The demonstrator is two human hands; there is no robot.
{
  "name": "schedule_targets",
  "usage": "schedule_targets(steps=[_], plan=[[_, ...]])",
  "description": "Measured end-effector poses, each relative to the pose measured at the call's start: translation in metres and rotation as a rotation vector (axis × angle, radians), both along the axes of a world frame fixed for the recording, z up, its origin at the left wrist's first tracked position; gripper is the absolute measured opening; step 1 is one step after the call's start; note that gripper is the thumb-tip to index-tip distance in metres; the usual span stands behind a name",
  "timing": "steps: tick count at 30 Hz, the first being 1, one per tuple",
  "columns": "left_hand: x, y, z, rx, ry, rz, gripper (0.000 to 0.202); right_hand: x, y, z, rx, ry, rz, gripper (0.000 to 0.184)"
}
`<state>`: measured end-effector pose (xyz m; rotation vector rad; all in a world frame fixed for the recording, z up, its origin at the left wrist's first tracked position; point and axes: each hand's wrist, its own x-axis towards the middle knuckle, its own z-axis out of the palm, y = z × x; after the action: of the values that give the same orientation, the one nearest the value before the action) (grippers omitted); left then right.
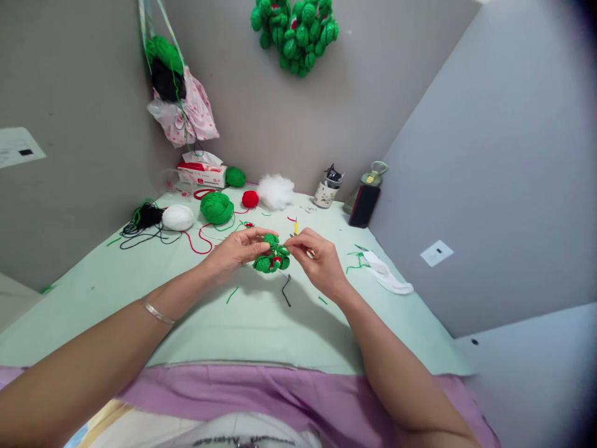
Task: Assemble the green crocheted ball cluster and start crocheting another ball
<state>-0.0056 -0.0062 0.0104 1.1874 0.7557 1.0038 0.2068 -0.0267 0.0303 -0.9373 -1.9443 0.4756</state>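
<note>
A small green crocheted piece (265, 264) with rounded lobes and bits of red and white is held above the middle of the table. My left hand (237, 250) grips it from the left, thumb and fingers closed on its upper lobe. At its right edge, my right hand (317, 254) is closed in a pinch; what lies between the fingertips is too small to make out. Just behind those fingers shows a slim yellow-handled tool (296, 228), and I cannot tell whether the hand touches it. A black strand (286, 291) lies below the piece.
Behind my hands are green yarn (217, 208), white yarn (178, 218), red yarn (250, 199), black yarn (148, 214) and white stuffing (276, 191). A jar (326, 193) and phone (364, 206) stand back right. White cloth (387, 274) lies right. Green crocheted pieces (298, 37) hang above.
</note>
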Motion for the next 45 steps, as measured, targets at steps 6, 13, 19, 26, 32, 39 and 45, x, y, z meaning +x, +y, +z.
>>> schedule_targets(steps=[6,13,19,26,32,39,45], plan=[[0.003,-0.002,0.0,-0.085,-0.078,-0.101,0.035,0.003,0.012,-0.006,-0.206,0.196,0.127,0.01],[0.005,-0.003,-0.001,-0.017,-0.022,-0.058,0.037,0.001,0.018,-0.013,-0.469,0.359,0.161,0.025],[0.007,-0.001,-0.008,0.046,-0.017,-0.056,0.035,-0.002,0.018,-0.014,-0.435,0.329,0.105,0.022],[0.009,-0.001,-0.012,0.045,0.03,-0.041,0.035,-0.009,0.011,-0.014,-0.417,0.26,0.02,0.014],[0.009,-0.004,-0.006,-0.077,-0.055,-0.056,0.036,-0.005,0.016,-0.014,-0.472,0.338,0.017,0.016],[0.008,-0.004,-0.007,-0.072,-0.014,-0.076,0.038,-0.002,0.015,-0.011,-0.474,0.242,0.048,0.027],[0.006,-0.003,-0.007,-0.065,-0.042,-0.116,0.04,-0.005,0.013,-0.008,-0.672,0.459,0.105,0.022]])
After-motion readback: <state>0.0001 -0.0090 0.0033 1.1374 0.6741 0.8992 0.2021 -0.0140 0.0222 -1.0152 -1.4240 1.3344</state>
